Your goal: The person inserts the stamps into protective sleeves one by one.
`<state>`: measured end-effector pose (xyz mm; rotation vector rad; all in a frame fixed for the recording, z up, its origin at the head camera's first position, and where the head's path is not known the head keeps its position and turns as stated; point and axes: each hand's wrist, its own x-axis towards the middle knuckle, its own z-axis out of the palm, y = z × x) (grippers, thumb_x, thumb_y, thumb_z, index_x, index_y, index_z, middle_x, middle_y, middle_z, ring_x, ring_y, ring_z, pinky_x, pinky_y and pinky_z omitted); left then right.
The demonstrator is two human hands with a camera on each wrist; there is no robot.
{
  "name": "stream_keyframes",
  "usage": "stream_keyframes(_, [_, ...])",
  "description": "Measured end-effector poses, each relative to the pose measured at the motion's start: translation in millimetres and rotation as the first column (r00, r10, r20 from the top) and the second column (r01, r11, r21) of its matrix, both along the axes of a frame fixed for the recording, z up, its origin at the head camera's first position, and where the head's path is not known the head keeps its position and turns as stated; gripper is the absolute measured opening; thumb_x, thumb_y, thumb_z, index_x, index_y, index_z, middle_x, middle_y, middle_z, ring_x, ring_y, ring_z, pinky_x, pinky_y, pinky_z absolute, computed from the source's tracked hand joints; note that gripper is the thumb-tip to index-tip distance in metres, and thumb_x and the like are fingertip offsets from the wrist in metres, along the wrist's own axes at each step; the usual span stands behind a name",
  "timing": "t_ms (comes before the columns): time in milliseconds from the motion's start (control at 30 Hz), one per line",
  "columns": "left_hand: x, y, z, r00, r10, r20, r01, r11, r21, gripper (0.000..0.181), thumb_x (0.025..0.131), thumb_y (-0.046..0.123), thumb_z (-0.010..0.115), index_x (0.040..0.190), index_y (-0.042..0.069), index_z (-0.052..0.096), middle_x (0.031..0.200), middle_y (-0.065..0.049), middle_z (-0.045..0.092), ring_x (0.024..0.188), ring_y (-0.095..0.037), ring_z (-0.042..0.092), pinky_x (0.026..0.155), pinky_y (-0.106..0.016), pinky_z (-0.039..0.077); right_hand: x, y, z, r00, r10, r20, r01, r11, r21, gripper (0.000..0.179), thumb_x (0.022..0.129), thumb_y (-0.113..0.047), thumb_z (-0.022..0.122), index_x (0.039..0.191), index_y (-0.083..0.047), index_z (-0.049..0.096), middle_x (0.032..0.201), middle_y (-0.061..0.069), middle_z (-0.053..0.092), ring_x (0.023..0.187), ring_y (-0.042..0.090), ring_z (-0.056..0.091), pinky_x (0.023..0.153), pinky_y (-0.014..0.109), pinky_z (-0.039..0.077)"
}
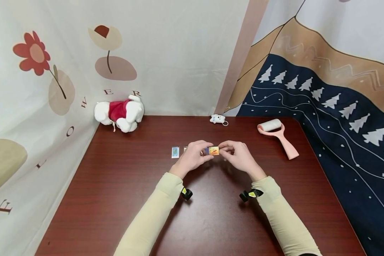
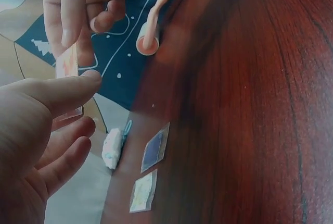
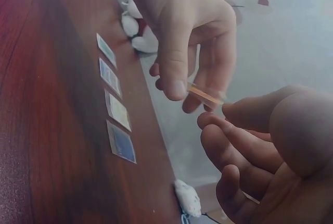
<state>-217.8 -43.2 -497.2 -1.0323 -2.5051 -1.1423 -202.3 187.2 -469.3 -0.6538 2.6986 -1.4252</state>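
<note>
Between my two hands, above the table, is a small orange-and-yellow picture card [image 1: 214,150] with a clear edge, perhaps in a sleeve. My left hand [image 1: 193,156] pinches its left side between thumb and fingers. At the opposite edge, my right hand [image 1: 238,156] holds it by thumb and fingertips. Several similar small cards lie in a row on the table, best seen in the right wrist view, including a dark blue card [image 3: 122,143] and a pale yellow card [image 3: 118,110]. In the head view my left hand hides most of that row, leaving a blue-green card [image 1: 175,152] showing at its left end.
A white plush toy in a red top [image 1: 119,113] lies at the back left of the brown table [image 1: 134,199]. Near the back edge sits a small white trinket [image 1: 217,119] with a loop. To the right is a pink-handled lint roller [image 1: 280,137]. Printed curtains [image 1: 185,64] stand behind.
</note>
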Motion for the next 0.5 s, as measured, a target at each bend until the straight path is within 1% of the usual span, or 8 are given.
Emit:
stream_keyframes(200, [0.8,6.1,2.4,0.999,-0.038,-0.016,0.039,0.999,0.016,0.039,0.085,0.005,0.088,0.121,-0.003,0.073,0.104,-0.012,0.073,0.074,-0.018,0.069,0.068,-0.022,0.057,-0.4,-2.1,-0.1,1.0,0.001,0.003,-0.001,1.0,0.015,0.02,0.096,-0.007,0.076,0.116,-0.002,0.075,0.097,0.01,0.08,0.071,0.013,0.07,0.064,0.027,0.057])
stream_keyframes(333, [3.1,9.7,6.7,0.999,-0.038,-0.026,0.038,0.999,0.008,0.039,0.085,0.003,0.087,0.121,-0.003,0.073,0.106,-0.013,0.073,0.076,-0.018,0.071,0.069,-0.022,0.058,-1.5,-2.4,0.2,1.0,-0.005,-0.006,0.005,0.999,0.034,0.021,0.095,-0.005,0.074,0.116,-0.003,0.075,0.096,0.008,0.08,0.077,0.015,0.071,0.067,0.027,0.056])
stream_keyframes(433, [4.4,10.5,8.2,0.998,-0.042,-0.038,0.043,0.999,0.005,0.038,0.086,0.007,0.087,0.12,-0.003,0.074,0.108,-0.014,0.073,0.08,-0.019,0.072,0.072,-0.023,0.058,-2.1,-1.2,-0.1,1.0,-0.001,-0.018,0.001,0.999,0.042,0.022,0.094,-0.004,0.073,0.116,-0.003,0.075,0.095,0.007,0.08,0.079,0.016,0.071,0.069,0.027,0.055])
stream_keyframes(500, [4.0,10.4,7.7,0.997,-0.042,-0.061,0.041,0.999,-0.007,0.034,0.09,0.012,0.085,0.119,-0.001,0.075,0.108,-0.011,0.074,0.083,-0.018,0.072,0.074,-0.022,0.058,-2.5,-0.1,-0.5,1.0,0.007,-0.024,-0.006,0.999,0.048,0.022,0.094,-0.003,0.072,0.116,-0.002,0.074,0.094,0.006,0.079,0.08,0.016,0.071,0.071,0.027,0.055])
